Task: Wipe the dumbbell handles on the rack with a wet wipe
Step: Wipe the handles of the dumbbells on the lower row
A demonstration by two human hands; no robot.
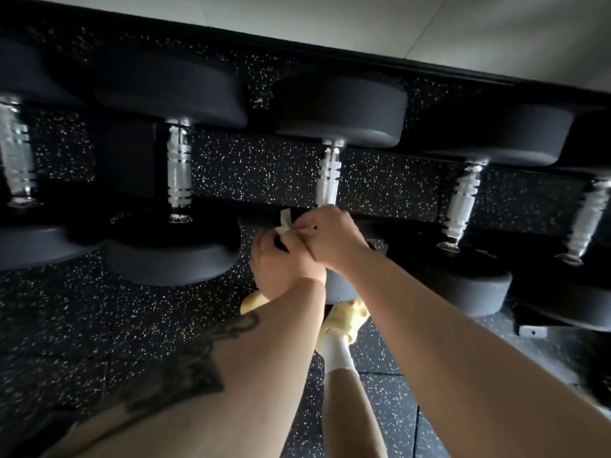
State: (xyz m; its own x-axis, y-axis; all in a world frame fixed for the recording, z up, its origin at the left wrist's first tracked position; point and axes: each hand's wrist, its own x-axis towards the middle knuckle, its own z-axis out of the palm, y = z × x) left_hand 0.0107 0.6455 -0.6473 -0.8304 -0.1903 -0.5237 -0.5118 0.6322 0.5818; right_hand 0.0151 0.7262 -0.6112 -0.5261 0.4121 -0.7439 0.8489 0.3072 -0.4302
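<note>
Pinching one white wet wipe (287, 226), both hands (left hand (284, 266), right hand (334, 239)) meet below the middle dumbbell handle (327, 180).

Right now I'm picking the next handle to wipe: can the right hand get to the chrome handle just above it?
Probably yes. The right hand sits just below the middle handle, nothing lies between them, and both hands hold the wet wipe.

rack (297, 217) holds five dumbbells side by side, handles running front to back | both hands meet at the near end of the middle handle (327, 178) | left hand (281, 266) just left of right hand (334, 239) | wet wipe (287, 224) between them | feet below on floor (99, 325)
</note>
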